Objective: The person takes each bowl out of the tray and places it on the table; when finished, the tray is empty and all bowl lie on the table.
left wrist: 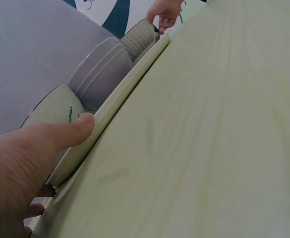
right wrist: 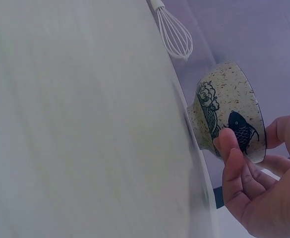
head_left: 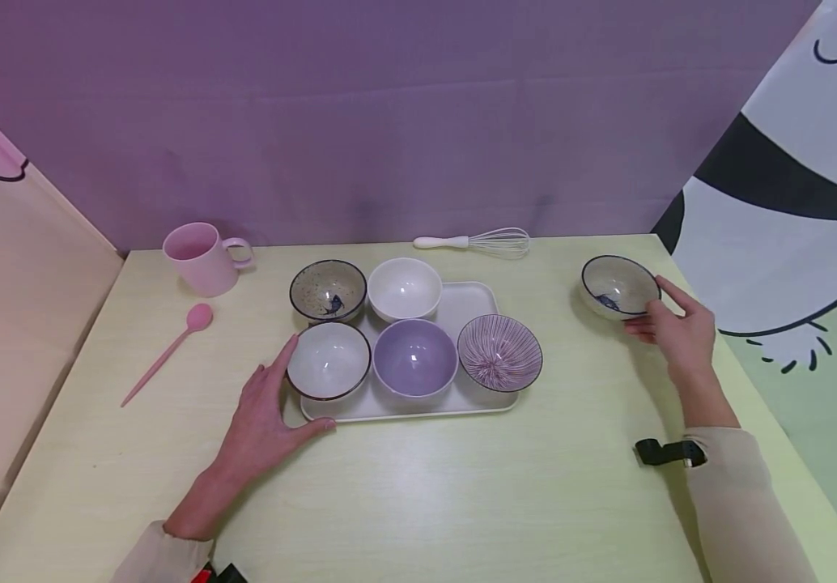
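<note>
Glazed ceramic-looking fish bowl (right wrist: 234,94), glossy dark-rimmed white bowl (head_left: 329,360), smooth tray (head_left: 468,302), matt cloth backdrop (head_left: 360,129)

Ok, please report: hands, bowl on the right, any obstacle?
Right hand grips speckled bowl, apart from tray. Left hand at tray's near-left corner. Whisk beyond tray, seemingly no obstacle.

The rightmost bowl (right wrist: 221,91) is speckled beige with a dark fish (right wrist: 240,130), the tray (head_left: 471,304) white

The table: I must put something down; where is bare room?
Free: the table in front of the tray, and between the striped bowl and right hand. Crowded: the tray; five bowls leave mainly its back-right corner bare.
</note>
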`<action>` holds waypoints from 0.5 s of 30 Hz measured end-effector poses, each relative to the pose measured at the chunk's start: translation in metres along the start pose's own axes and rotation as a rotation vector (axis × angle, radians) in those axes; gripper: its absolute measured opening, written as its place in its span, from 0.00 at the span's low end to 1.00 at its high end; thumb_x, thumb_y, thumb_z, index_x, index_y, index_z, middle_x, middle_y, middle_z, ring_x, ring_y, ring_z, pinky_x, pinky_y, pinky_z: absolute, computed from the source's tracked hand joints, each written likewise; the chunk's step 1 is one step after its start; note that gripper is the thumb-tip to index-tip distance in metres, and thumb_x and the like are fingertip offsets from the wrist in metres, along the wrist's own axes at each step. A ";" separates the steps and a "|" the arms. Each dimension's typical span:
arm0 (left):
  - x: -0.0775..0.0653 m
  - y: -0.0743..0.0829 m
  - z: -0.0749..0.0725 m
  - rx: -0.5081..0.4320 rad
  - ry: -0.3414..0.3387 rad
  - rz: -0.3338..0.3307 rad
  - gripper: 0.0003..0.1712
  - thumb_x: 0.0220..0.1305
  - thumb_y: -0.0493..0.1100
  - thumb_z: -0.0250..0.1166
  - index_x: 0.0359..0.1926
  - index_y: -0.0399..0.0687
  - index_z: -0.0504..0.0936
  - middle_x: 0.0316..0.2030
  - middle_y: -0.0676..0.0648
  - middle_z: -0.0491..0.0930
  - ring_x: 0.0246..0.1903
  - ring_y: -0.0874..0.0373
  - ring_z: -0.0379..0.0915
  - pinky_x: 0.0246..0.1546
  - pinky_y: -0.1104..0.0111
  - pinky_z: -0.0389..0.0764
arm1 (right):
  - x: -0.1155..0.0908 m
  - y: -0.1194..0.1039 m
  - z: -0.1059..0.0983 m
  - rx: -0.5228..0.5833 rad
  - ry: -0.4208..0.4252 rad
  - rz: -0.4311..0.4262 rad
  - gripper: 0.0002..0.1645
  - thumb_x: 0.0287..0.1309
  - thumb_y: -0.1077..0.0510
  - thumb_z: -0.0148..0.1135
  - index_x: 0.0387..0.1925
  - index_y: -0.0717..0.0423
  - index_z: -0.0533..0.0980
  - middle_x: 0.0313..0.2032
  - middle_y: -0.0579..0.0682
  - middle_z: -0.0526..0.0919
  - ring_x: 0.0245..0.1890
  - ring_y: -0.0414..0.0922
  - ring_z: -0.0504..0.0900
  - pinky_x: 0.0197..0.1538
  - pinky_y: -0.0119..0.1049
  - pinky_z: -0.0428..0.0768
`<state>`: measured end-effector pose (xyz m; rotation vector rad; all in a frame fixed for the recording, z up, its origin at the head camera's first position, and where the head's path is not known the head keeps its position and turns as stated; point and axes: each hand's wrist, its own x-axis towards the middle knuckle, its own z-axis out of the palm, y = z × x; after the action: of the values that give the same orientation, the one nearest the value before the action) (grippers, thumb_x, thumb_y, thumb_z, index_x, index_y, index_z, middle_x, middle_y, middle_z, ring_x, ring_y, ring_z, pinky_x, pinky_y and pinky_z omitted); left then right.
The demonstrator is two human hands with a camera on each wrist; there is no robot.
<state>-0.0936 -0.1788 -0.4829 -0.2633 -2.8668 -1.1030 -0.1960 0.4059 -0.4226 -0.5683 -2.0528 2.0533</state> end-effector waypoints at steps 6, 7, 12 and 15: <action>0.000 0.000 0.000 0.002 0.000 -0.004 0.76 0.55 0.61 0.88 0.92 0.61 0.47 0.84 0.35 0.62 0.82 0.21 0.50 0.81 0.29 0.56 | 0.005 0.001 -0.012 -0.027 0.047 0.022 0.41 0.76 0.65 0.51 0.87 0.55 0.60 0.19 0.44 0.89 0.16 0.40 0.89 0.23 0.28 0.87; 0.000 0.000 0.000 0.003 0.000 -0.006 0.76 0.55 0.61 0.88 0.92 0.61 0.47 0.84 0.35 0.62 0.82 0.21 0.50 0.81 0.28 0.57 | 0.006 0.001 -0.013 -0.032 0.055 0.023 0.41 0.76 0.65 0.51 0.87 0.55 0.61 0.19 0.43 0.89 0.16 0.40 0.89 0.23 0.28 0.87; -0.001 0.000 0.000 -0.002 -0.001 -0.010 0.76 0.55 0.60 0.88 0.92 0.62 0.47 0.83 0.34 0.63 0.82 0.21 0.50 0.80 0.28 0.58 | 0.011 0.001 -0.022 -0.027 0.090 0.042 0.40 0.77 0.64 0.51 0.87 0.53 0.61 0.20 0.41 0.89 0.17 0.40 0.89 0.23 0.29 0.87; 0.000 0.000 0.000 -0.006 -0.002 -0.008 0.76 0.55 0.60 0.88 0.92 0.62 0.47 0.83 0.34 0.63 0.82 0.21 0.50 0.80 0.27 0.58 | 0.014 0.002 -0.027 0.006 0.105 0.051 0.41 0.76 0.65 0.50 0.87 0.52 0.61 0.20 0.42 0.89 0.16 0.40 0.89 0.23 0.29 0.87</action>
<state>-0.0932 -0.1791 -0.4829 -0.2539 -2.8688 -1.1140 -0.1976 0.4360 -0.4258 -0.7188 -1.9920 2.0111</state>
